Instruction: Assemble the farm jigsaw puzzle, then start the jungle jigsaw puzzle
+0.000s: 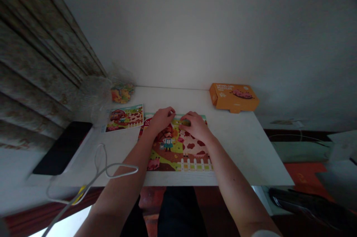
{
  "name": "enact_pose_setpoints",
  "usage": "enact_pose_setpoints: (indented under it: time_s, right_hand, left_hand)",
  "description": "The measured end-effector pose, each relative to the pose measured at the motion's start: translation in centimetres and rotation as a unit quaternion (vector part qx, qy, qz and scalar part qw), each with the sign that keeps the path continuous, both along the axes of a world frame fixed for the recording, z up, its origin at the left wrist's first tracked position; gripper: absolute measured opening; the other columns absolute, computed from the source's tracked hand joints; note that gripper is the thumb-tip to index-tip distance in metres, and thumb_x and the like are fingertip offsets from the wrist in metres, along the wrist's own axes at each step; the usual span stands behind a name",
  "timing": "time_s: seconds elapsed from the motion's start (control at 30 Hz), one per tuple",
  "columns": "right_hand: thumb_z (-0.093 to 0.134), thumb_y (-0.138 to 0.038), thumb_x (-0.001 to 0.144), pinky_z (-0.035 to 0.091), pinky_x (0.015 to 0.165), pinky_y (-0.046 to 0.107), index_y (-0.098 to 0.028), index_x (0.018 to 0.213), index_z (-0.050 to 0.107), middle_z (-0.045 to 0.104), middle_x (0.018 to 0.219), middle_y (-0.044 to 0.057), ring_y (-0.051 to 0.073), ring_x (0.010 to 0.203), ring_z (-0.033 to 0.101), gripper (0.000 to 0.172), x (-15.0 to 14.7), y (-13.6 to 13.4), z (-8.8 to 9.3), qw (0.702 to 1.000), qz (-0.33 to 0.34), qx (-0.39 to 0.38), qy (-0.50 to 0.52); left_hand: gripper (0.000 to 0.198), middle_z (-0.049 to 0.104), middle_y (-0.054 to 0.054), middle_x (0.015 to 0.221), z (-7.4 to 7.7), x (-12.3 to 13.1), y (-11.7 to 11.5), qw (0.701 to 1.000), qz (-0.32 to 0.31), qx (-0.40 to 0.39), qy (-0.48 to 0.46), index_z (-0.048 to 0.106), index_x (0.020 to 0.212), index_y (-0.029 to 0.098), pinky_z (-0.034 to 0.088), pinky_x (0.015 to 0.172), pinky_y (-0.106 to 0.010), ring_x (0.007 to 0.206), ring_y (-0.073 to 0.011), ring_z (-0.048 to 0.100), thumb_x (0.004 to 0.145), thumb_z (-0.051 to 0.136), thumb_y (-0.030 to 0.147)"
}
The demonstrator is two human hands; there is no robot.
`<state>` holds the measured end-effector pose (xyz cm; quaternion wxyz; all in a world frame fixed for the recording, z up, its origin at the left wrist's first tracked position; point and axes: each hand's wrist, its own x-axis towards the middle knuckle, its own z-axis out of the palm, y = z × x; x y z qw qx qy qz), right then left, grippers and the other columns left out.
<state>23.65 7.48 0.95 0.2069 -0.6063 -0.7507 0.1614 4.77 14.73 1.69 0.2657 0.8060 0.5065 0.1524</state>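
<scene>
A colourful farm jigsaw puzzle (178, 151) lies flat on the white table (245, 148) in front of me. My left hand (160, 119) rests on its upper left part, fingers curled and pressed down near the top edge. My right hand (195, 125) lies beside it on the upper middle, fingers bent over a yellow-green spot of the picture. The fingertips of both hands nearly meet at the puzzle's top edge. Whether either hand pinches a loose piece is hidden by the fingers.
A printed reference picture (125, 117) lies left of the puzzle. A clear bag of pieces (121, 92) sits at the back left. An orange puzzle box (233, 97) stands at the back right. A black tablet (63, 148) and a white cable (100, 170) lie on the left.
</scene>
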Motion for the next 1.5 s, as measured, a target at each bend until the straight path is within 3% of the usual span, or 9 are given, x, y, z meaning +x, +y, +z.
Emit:
enact_pose_setpoints:
  time_s: [0.17, 0.3, 0.57, 0.7, 0.8, 0.93, 1.13, 1.37, 1.5]
  right_hand:
    - [0.076, -0.048, 0.086, 0.033, 0.112, 0.058, -0.029, 0.13, 0.065, 0.054, 0.145, 0.012, 0.032, 0.137, 0.047, 0.05, 0.4, 0.1, -0.6, 0.998, -0.045, -0.009, -0.047]
    - [0.071, -0.059, 0.086, 0.017, 0.118, 0.069, -0.033, 0.142, 0.056, 0.044, 0.158, 0.01, 0.034, 0.148, 0.034, 0.063, 0.9, 0.5, -1.4, 0.995, -0.071, -0.034, -0.061]
    - [0.057, -0.063, 0.093, 0.015, 0.122, 0.065, -0.033, 0.146, 0.052, 0.045, 0.159, 0.008, 0.03, 0.148, 0.036, 0.061, 1.3, 1.1, -2.5, 0.993, -0.073, -0.01, -0.091]
    - [0.049, -0.064, 0.097, 0.015, 0.122, 0.065, -0.032, 0.146, 0.054, 0.045, 0.159, 0.008, 0.03, 0.149, 0.036, 0.059, 1.2, 0.9, -2.6, 0.99, -0.067, -0.004, -0.121]
    - [0.04, -0.066, 0.1, 0.015, 0.122, 0.065, -0.031, 0.148, 0.052, 0.042, 0.162, 0.008, 0.03, 0.151, 0.033, 0.06, 0.8, 0.7, -2.2, 0.987, -0.069, -0.008, -0.145]
    - [0.032, -0.069, 0.101, 0.014, 0.122, 0.066, -0.031, 0.154, 0.044, 0.034, 0.166, 0.008, 0.031, 0.153, 0.028, 0.066, 0.4, 0.5, -1.7, 0.983, -0.071, -0.026, -0.168]
    - [0.027, -0.07, 0.101, 0.013, 0.122, 0.066, -0.032, 0.158, 0.036, 0.028, 0.169, 0.007, 0.031, 0.155, 0.023, 0.069, 0.2, 0.5, -1.5, 0.979, -0.068, -0.044, -0.19]
    - [0.024, -0.07, 0.101, 0.01, 0.122, 0.069, -0.033, 0.161, 0.032, 0.022, 0.17, 0.006, 0.033, 0.157, 0.018, 0.07, -0.1, 0.8, -0.9, 0.975, -0.085, -0.083, -0.189]
    - [0.024, -0.064, 0.103, 0.008, 0.119, 0.074, -0.031, 0.161, 0.031, 0.018, 0.171, 0.008, 0.037, 0.157, 0.014, 0.067, -1.8, -0.6, -0.4, 0.97, -0.128, -0.086, -0.187]
  left_hand:
    - [0.022, 0.077, -0.006, 0.09, 0.2, 0.2, -0.2, 1.0, -0.005, 0.001, 0.025, 0.073, 0.107, 0.02, 0.048, 0.077, -0.03, 0.084, -0.0209, 0.07, 0.096, 0.055, 0.028]
    - [0.024, 0.078, -0.007, 0.097, -0.1, 0.7, -0.5, 0.997, 0.009, 0.022, 0.068, 0.073, 0.104, 0.022, 0.048, 0.078, -0.031, 0.09, -0.0234, 0.071, 0.098, 0.055, 0.037]
    - [0.034, 0.076, -0.009, 0.097, -1.4, 2.0, -0.7, 0.989, 0.058, 0.075, 0.113, 0.072, 0.097, 0.022, 0.048, 0.082, -0.033, 0.094, -0.0244, 0.07, 0.102, 0.048, 0.045]
    - [0.031, 0.075, -0.01, 0.1, -1.0, 1.8, -1.1, 0.989, 0.031, 0.08, 0.118, 0.071, 0.102, 0.019, 0.049, 0.084, -0.035, 0.095, -0.0245, 0.069, 0.103, 0.045, 0.037]
    - [0.027, 0.072, -0.012, 0.113, -0.9, 0.4, -3.1, 0.986, -0.031, 0.12, 0.112, 0.07, 0.113, 0.017, 0.048, 0.097, -0.039, 0.108, -0.026, 0.065, 0.101, 0.049, 0.031]
    - [0.04, 0.059, -0.013, 0.143, -1.8, -4.0, -7.3, 0.972, -0.117, 0.176, 0.099, 0.062, 0.135, 0.019, 0.037, 0.115, -0.048, 0.133, -0.0289, 0.052, 0.102, 0.049, 0.037]
    - [0.063, 0.04, -0.006, 0.164, -3.0, -10.7, -11.1, 0.963, -0.172, 0.165, 0.123, 0.033, 0.16, 0.034, 0.018, 0.126, -0.055, 0.152, -0.0282, 0.033, 0.102, 0.046, 0.053]
    - [0.058, 0.044, -0.008, 0.161, -2.1, -10.6, -11.8, 0.973, -0.131, 0.15, 0.115, 0.048, 0.153, 0.031, 0.016, 0.127, -0.058, 0.15, -0.0307, 0.038, 0.097, 0.054, 0.049]
    - [0.055, 0.047, -0.009, 0.159, -1.6, -10.3, -11.9, 0.976, -0.124, 0.145, 0.108, 0.051, 0.151, 0.03, 0.014, 0.126, -0.061, 0.149, -0.0309, 0.04, 0.098, 0.053, 0.045]
